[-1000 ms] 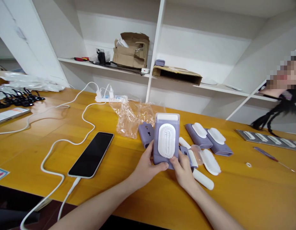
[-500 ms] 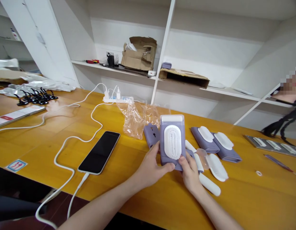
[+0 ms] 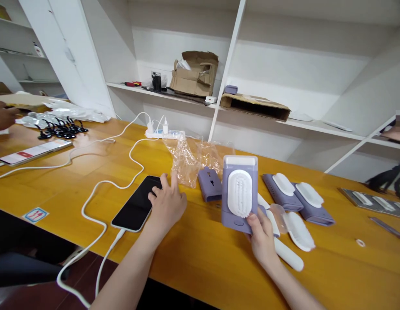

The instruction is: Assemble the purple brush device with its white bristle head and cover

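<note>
At the left, the left hand [image 3: 167,202] reaches over the black-screened phone [image 3: 137,204], fingers spread and gripping nothing; whether they touch the glass I can't tell. Right of it, the right hand [image 3: 262,239] has its fingers clamped on the bottom of a purple box-shaped device [image 3: 239,193] above the wooden bench [image 3: 200,267], apparently kept upright so the white oval pad [image 3: 239,193] faces the wearer, probably for inspection. Similar purple casings [image 3: 313,204] lie beyond, pads upward, presumably to protect them.

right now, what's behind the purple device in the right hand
Clear plastic and a white piece show past the edges of the purple device in the right hand; whatever its body covers can't be seen.
</note>
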Available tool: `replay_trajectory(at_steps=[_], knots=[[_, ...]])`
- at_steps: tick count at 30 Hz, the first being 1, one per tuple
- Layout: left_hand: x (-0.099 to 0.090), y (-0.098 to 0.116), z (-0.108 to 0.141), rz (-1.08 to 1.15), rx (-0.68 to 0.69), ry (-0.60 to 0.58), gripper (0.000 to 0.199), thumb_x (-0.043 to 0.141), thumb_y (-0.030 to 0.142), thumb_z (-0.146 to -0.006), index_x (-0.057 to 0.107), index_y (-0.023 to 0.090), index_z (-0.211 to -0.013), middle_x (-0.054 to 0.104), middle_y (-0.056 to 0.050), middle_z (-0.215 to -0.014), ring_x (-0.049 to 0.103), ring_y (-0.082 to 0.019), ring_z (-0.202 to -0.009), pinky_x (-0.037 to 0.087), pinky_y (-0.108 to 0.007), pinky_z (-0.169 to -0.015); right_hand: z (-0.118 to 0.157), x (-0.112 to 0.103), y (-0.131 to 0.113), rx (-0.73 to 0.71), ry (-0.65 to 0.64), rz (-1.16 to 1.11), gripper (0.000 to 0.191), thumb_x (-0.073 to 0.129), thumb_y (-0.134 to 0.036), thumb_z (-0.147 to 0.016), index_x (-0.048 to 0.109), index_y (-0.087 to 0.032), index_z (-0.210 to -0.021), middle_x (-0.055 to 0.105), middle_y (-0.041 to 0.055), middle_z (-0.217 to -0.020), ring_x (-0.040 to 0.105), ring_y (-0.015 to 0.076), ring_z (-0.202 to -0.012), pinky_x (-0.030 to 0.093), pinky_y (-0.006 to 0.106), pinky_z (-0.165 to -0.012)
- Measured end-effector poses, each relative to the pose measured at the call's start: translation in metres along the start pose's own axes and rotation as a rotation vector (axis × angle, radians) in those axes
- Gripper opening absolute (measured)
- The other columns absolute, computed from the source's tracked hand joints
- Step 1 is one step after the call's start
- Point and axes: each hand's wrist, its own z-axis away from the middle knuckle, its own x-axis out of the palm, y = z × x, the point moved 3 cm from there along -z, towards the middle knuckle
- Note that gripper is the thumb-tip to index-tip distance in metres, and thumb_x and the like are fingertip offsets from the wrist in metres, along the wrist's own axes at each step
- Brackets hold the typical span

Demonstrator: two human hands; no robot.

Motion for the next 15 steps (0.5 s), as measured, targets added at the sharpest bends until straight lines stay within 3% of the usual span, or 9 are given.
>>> replay_trajectory(at_steps=[4, 6, 8, 10, 12, 15], knots=[[-0.001, -0.003, -0.001, 0.076, -0.008, 0.029, 0.060, 0.036, 0.020, -0.083, 0.033, 0.011, -0.142, 0.039, -0.027, -0.136, 0.057, -0.043, -0.101, 0.040, -0.065, -0.083, 0.001, 0.000, -0.004, -0.028, -0.004, 0.009, 0.040, 0.046, -0.053, -0.088, 0.067, -0.019, -0.094, 0.066, 0.0035, -0.074, 0.059, 0.0240, -0.068, 0.047, 0.033, -0.061], [-0.006, 0.000, 0.003, 0.158, 0.022, 0.139, 0.059, 0.039, 0.018, -0.082, 0.034, 0.012, -0.140, 0.038, -0.026, -0.137, 0.052, -0.044, -0.111, 0.035, -0.069, -0.088, 0.001, 0.000, -0.003, -0.025, -0.007, 0.004, 0.042, 0.045, -0.053, -0.089, 0.067, -0.019, -0.098, 0.068, 0.0046, -0.078, 0.060, 0.0251, -0.071, 0.049, 0.034, -0.064], [-0.011, 0.009, 0.011, 0.333, 0.162, 0.289, 0.057, 0.043, 0.017, -0.080, 0.037, 0.014, -0.137, 0.037, -0.023, -0.140, 0.041, -0.041, -0.125, 0.029, -0.067, -0.098, 0.002, 0.001, -0.001, -0.018, -0.012, 0.002, 0.043, 0.044, -0.053, -0.089, 0.067, -0.020, -0.102, 0.069, 0.0053, -0.079, 0.062, 0.0265, -0.074, 0.050, 0.036, -0.066], [-0.010, 0.023, 0.023, 0.630, 0.411, 0.335, 0.053, 0.048, 0.018, -0.080, 0.041, 0.018, -0.133, 0.039, -0.018, -0.140, 0.037, -0.034, -0.131, 0.030, -0.055, -0.105, 0.003, 0.003, 0.002, -0.007, -0.022, -0.006, 0.044, 0.041, -0.054, -0.090, 0.068, -0.021, -0.104, 0.069, 0.0058, -0.074, 0.063, 0.0277, -0.075, 0.052, 0.037, -0.066], [0.001, 0.035, 0.033, 0.946, 0.527, 0.111, 0.050, 0.052, 0.022, -0.082, 0.044, 0.022, -0.131, 0.044, -0.014, -0.137, 0.046, -0.030, -0.124, 0.039, -0.046, -0.102, 0.005, 0.006, 0.004, 0.011, -0.028, -0.033, 0.047, 0.039, -0.056, -0.091, 0.068, -0.021, -0.104, 0.068, 0.0062, -0.070, 0.064, 0.0287, -0.075, 0.053, 0.038, -0.064], [0.026, 0.050, 0.045, 1.322, 0.479, -0.478, 0.052, 0.053, 0.027, -0.084, 0.042, 0.023, -0.135, 0.053, -0.012, -0.133, 0.055, -0.029, -0.114, 0.049, -0.042, -0.090, 0.009, 0.011, 0.004, 0.051, -0.024, -0.083, 0.052, 0.035, -0.058, -0.091, 0.069, -0.021, -0.103, 0.070, 0.0071, -0.072, 0.066, 0.0291, -0.077, 0.055, 0.039, -0.065]])
